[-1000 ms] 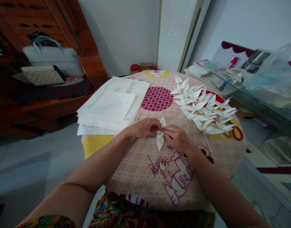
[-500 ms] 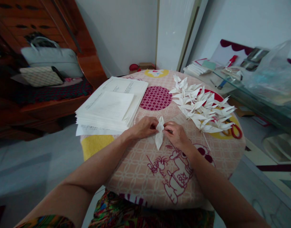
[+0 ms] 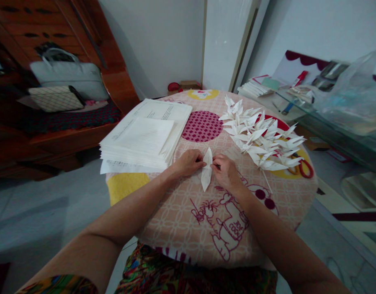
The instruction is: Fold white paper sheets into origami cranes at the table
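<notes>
A narrow, pointed piece of folded white paper (image 3: pixel 207 171) lies on the round table (image 3: pixel 175 228), which is covered with a pink patterned cloth. My left hand (image 3: pixel 189 162) pinches its left edge with closed fingers. My right hand (image 3: pixel 226 171) presses and pinches its right edge, fingers closed too. Both hands meet at the paper's middle; its two tips stick out above and below them.
A thick stack of white sheets (image 3: pixel 145 136) sits at the table's back left. Several finished folded paper figures (image 3: pixel 261 136) lie in a heap at the back right, with red-handled scissors (image 3: pixel 303 168) beside them. A wooden bench with bags (image 3: pixel 65 79) stands to the left, a glass shelf (image 3: pixel 338 134) to the right.
The folded piece has been flattened into a single narrow diamond between my hands. My hands shifted slightly up the table; the forked top tip has closed into one point.
</notes>
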`<action>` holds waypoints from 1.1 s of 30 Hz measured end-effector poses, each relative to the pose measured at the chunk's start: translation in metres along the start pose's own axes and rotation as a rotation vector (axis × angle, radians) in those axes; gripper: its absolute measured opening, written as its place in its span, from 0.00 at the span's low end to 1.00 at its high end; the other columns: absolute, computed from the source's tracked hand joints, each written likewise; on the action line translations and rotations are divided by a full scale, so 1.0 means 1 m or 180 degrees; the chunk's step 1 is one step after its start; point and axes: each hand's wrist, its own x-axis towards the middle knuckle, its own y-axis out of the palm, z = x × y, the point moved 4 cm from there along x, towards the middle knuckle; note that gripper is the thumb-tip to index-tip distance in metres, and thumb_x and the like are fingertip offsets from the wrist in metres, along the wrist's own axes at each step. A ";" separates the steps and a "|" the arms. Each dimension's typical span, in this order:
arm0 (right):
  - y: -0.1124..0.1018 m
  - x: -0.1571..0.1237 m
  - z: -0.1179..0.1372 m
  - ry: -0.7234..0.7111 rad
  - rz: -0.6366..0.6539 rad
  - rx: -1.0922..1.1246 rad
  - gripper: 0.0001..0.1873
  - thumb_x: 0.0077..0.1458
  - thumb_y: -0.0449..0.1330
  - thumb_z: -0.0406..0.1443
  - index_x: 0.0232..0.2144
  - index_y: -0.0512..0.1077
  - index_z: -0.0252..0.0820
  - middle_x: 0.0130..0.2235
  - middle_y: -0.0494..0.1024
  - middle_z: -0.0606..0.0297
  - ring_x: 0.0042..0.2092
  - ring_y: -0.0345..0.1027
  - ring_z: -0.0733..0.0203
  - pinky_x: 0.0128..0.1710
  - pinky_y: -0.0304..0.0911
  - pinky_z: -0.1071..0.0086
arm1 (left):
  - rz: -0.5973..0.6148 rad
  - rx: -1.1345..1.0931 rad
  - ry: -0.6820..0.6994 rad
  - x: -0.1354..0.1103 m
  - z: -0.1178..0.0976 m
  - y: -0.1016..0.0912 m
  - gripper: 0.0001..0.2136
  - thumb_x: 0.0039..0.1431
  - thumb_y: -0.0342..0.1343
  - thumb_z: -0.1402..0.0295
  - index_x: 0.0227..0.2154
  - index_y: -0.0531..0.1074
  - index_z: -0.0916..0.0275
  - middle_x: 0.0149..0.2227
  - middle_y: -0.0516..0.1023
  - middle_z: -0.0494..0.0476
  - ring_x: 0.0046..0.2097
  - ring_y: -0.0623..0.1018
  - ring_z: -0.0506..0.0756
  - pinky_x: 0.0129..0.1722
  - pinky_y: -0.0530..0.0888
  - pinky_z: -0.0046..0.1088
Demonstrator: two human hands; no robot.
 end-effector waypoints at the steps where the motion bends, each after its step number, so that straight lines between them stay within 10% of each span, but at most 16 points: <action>1: 0.000 0.000 -0.001 0.0017 0.0010 0.0010 0.11 0.52 0.57 0.26 0.22 0.70 0.42 0.33 0.75 0.58 0.37 0.68 0.56 0.39 0.63 0.64 | -0.0018 0.0008 -0.0033 0.000 0.000 0.000 0.09 0.54 0.56 0.66 0.21 0.72 0.64 0.25 0.70 0.52 0.30 0.69 0.52 0.34 0.65 0.29; 33: 0.002 -0.004 0.000 0.0047 -0.0238 -0.0145 0.09 0.50 0.61 0.26 0.22 0.69 0.43 0.38 0.76 0.58 0.42 0.69 0.54 0.45 0.66 0.60 | 0.0103 0.0035 0.0281 -0.001 0.001 0.006 0.07 0.56 0.57 0.68 0.26 0.75 0.64 0.34 0.74 0.56 0.36 0.74 0.53 0.38 0.70 0.29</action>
